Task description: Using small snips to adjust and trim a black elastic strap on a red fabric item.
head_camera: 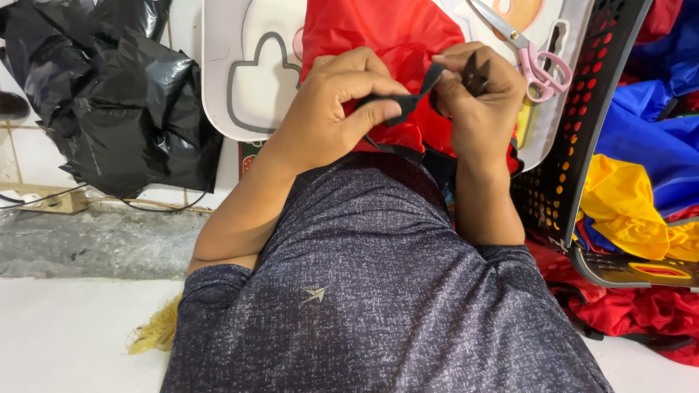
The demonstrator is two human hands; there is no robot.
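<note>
Upper centre of the frame, the left hand (331, 109) pinches a black strap (408, 98) between thumb and fingers, while the right hand (477, 102) grips its other end, fingers curled tight. Red fabric (378, 33) lies beneath, partly hidden. Pink scissors (531, 54) rest upper right, blade tips cut off.

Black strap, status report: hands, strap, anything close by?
Left hand and right hand both pinch black strap. Strap over red fabric. Pink scissors beside right hand.

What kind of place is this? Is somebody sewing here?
Probably a small home sewing workspace: pink-handled scissors, red fabric on a white tray, and a black basket beside blue and yellow cloth.
</note>
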